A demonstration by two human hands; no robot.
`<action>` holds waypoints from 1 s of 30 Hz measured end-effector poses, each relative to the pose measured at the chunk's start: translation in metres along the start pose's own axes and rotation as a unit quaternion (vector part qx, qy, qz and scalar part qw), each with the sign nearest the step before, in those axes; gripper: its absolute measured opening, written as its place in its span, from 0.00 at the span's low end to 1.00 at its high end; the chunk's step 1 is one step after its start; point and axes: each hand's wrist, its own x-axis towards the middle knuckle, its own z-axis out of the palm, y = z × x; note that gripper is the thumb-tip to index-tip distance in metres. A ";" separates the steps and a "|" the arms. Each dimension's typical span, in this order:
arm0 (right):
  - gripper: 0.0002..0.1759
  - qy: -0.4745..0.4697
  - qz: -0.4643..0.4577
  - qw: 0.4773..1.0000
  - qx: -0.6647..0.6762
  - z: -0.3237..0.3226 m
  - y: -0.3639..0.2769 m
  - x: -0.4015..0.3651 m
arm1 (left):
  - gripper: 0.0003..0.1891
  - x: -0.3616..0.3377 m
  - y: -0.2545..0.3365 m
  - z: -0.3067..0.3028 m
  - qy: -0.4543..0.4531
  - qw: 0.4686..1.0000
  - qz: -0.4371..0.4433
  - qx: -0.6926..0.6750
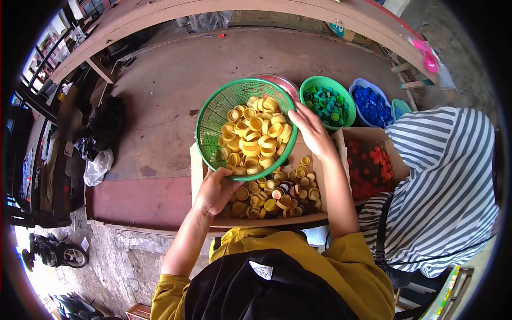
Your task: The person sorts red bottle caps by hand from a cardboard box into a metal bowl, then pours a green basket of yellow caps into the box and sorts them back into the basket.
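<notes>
Between my two hands is a green plastic basket [213, 114] with openwork sides, tilted toward me. Yellow bottle caps [250, 136] fill much of it. My left hand [217, 191] grips the near-left rim, thumb over the edge. On the right rim, my right hand [313, 128] is closed round the side, most of its fingers hidden behind the basket. Below the basket stands a cardboard box [200, 176], partly covered by it. More yellow caps [288, 200], with a few dark and white ones among them, lie in the box.
Behind and to the right are a green basin [304, 88] of green caps, a pale blue basin [358, 84] of blue caps and a red-rimmed bowl [277, 80]. A person in a striped garment [442, 186] sits at right beside a box of red caps [376, 160]. Plastic bags [100, 166] lie at left.
</notes>
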 end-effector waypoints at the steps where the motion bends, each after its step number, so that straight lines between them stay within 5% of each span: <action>1: 0.27 -0.001 -0.058 0.998 -0.035 0.002 0.004 0.001 | 0.25 -0.003 0.003 0.007 0.000 1.000 0.003 0.009; 8: 0.27 0.011 -0.034 0.996 0.077 -0.011 0.034 -0.018 | 0.32 -0.010 -0.034 0.014 0.004 0.989 0.120 0.091; 10: 0.27 0.139 -0.129 0.967 -0.167 -0.006 0.030 -0.020 | 0.33 -0.013 -0.039 0.014 0.004 0.980 0.157 0.121; 12: 0.24 0.216 -0.243 0.886 -0.331 0.003 0.005 -0.019 | 0.34 -0.011 -0.045 0.013 0.014 0.980 0.161 0.120; 15: 0.26 0.022 -0.193 0.925 -0.326 0.015 -0.006 -0.032 | 0.36 -0.004 -0.057 0.004 0.006 0.977 0.176 0.118; 17: 0.34 -0.070 -0.123 0.873 -0.466 0.035 -0.027 -0.033 | 0.36 -0.001 -0.059 0.002 0.003 0.974 0.186 0.127; 18: 0.39 -0.032 -0.135 0.833 -0.535 0.043 -0.018 -0.031 | 0.37 -0.001 -0.058 0.007 0.001 0.974 0.201 0.105; 21: 0.38 -0.095 -0.150 0.830 -0.529 0.037 0.003 -0.003 | 0.36 0.001 -0.045 0.013 0.019 0.978 0.185 0.096; 25: 0.28 -0.135 -0.125 0.875 -0.448 0.035 0.012 0.042 | 0.30 0.003 -0.018 0.013 0.031 0.984 0.128 0.118; 30: 0.20 -0.127 -0.163 0.863 -0.462 0.053 0.011 0.079 | 0.32 0.007 -0.018 0.009 0.047 0.989 0.124 0.064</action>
